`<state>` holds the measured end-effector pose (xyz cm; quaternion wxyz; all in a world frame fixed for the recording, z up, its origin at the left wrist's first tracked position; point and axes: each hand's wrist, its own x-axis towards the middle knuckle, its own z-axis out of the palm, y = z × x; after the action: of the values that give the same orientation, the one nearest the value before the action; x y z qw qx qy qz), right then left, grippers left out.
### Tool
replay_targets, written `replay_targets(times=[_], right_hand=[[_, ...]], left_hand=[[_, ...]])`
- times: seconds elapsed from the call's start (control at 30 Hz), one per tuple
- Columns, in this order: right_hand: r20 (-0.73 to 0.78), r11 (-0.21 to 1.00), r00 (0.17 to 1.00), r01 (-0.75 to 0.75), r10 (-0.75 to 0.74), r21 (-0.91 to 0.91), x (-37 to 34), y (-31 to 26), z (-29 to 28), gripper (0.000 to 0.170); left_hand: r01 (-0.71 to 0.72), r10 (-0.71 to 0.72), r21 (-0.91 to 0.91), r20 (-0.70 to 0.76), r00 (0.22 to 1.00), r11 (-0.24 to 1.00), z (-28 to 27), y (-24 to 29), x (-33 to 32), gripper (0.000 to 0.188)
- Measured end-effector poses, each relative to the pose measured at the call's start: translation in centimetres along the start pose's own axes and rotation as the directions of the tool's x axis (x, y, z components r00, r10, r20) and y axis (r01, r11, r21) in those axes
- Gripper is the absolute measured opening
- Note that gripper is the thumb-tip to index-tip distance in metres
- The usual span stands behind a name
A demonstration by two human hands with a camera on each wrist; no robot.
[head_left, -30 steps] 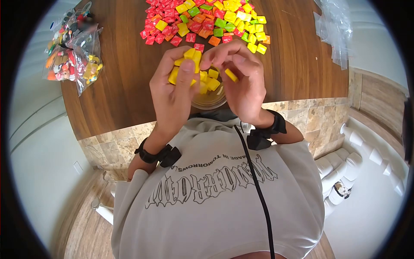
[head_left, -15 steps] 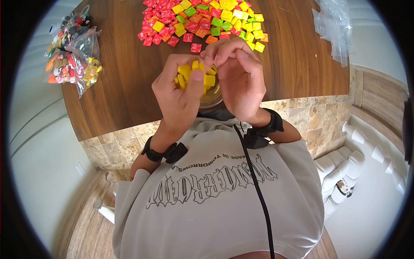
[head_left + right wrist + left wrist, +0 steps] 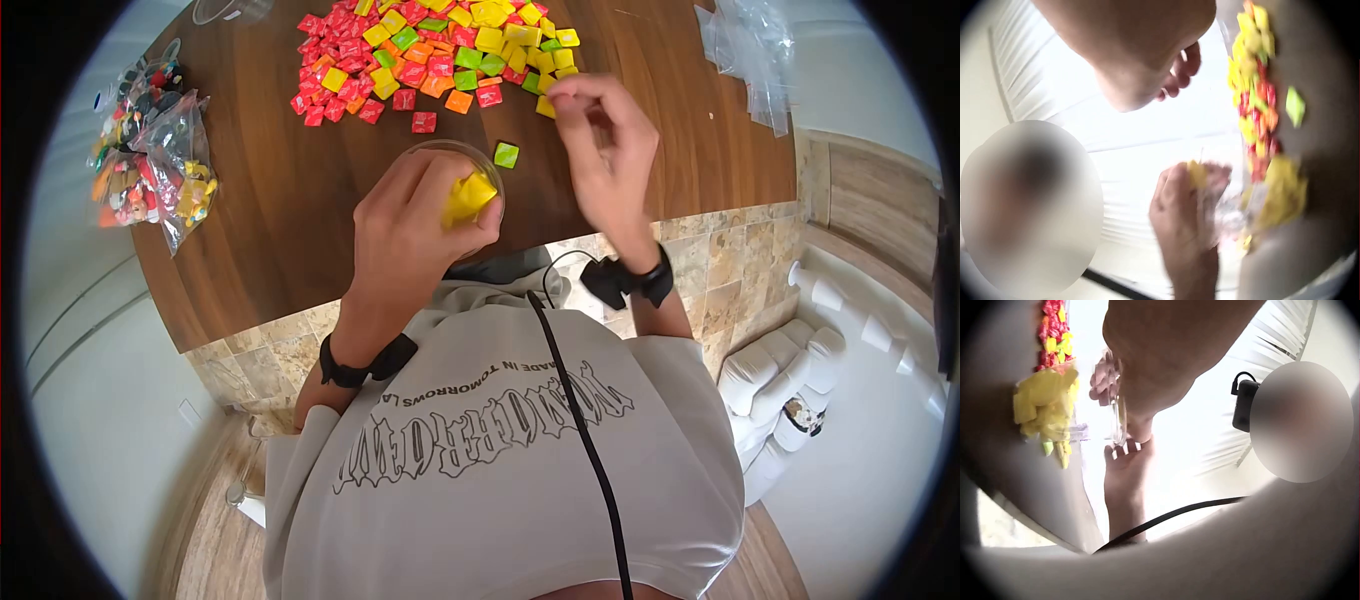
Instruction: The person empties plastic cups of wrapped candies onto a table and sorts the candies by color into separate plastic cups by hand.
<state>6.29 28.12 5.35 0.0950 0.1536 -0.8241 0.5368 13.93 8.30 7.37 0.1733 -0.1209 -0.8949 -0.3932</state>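
Note:
My left hand (image 3: 415, 205) is over the mouth of a clear cup (image 3: 503, 185), its thumb and fingers gripping yellow candies (image 3: 468, 198). In the right wrist view a yellow piece (image 3: 1196, 175) shows at this hand. More yellow candies (image 3: 1047, 400) fill the lower part of the cup, seen in the left wrist view. My right hand (image 3: 615, 150) hovers at the near right edge of the candy pile (image 3: 425, 55), fingers loosely bent and fingertips overlapping a yellow candy (image 3: 546, 106). A single green candy (image 3: 506, 155) lies on the table between the hands.
Bags of small colourful figures (image 3: 160, 170) lie on the left of the wooden table (image 3: 270, 200). Clear plastic bags (image 3: 750, 60) are at the right, and a clear container (image 3: 232, 10) is at the far left. A black cord (image 3: 585, 420) hangs down the shirt.
My hands were together over the cup and have parted: the right has moved away to the right, while the left is now lower at the cup's rim. The lone green candy now shows.

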Motion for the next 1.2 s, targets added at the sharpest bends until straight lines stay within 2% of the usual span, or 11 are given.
replay_targets(times=[0.1,0.2,0.47,0.63,0.73,0.87,0.97,1.0,1.03,1.07,1.2], right_hand=[[0.131,0.794,0.955,0.295,-0.267,-0.531,0.5,3.0,-1.1,0.027],[0.233,0.716,0.958,0.279,-0.165,-0.640,-0.2,4.5,-0.4,0.036],[0.240,0.708,0.933,0.359,-0.268,-0.608,-0.2,6.3,-0.7,0.026],[0.258,0.689,0.935,0.354,-0.243,-0.632,-0.4,5.7,-0.5,0.019],[0.274,0.704,0.943,0.326,-0.191,-0.631,-0.1,5.8,-0.5,0.021],[0.309,0.708,0.936,0.331,-0.165,-0.623,0.0,6.7,-1.0,0.021],[0.212,0.937,0.973,0.160,-0.095,-0.311,0.6,7.4,-2.0,0.022],[0.209,0.966,0.962,-0.209,0.175,0.153,1.1,7.1,-2.9,0.022],[0.321,0.653,0.859,-0.512,0.399,0.558,1.6,6.7,-3.6,0.025],[0.314,0.442,0.868,-0.472,0.385,0.762,2.0,6.2,-3.4,0.031],[0.291,0.414,0.805,-0.532,0.516,0.739,3.9,5.6,-3.8,0.026]], left_hand=[[0.027,-0.034,0.052,0.130,0.991,0.998,-0.5,0.3,0.2,0.033],[0.027,-0.042,0.085,0.176,0.984,0.996,-1.0,0.7,0.5,0.033],[0.033,-0.021,0.074,-0.155,0.988,0.997,-3.7,-2.4,0.0,0.017],[0.410,-0.382,0.132,-0.195,0.903,0.902,-5.3,-9.3,0.9,0.027],[0.078,-0.041,0.508,-0.085,0.996,0.858,-5.2,-12.7,1.8,0.035],[0.076,-0.073,0.473,-0.026,0.997,0.878,-4.0,-13.8,2.6,0.043],[0.057,-0.075,0.498,0.017,0.997,0.865,-3.8,-14.0,3.4,0.038],[0.058,-0.077,0.491,0.018,0.997,0.869,-3.7,-14.2,3.5,0.038],[0.061,-0.074,0.460,0.009,0.997,0.886,-3.7,-14.4,3.5,0.035],[0.062,-0.068,0.429,0.000,0.998,0.901,-3.7,-14.6,3.6,0.032],[0.331,-0.347,-0.164,-0.077,0.935,0.929,-3.5,-14.9,3.1,0.031]])
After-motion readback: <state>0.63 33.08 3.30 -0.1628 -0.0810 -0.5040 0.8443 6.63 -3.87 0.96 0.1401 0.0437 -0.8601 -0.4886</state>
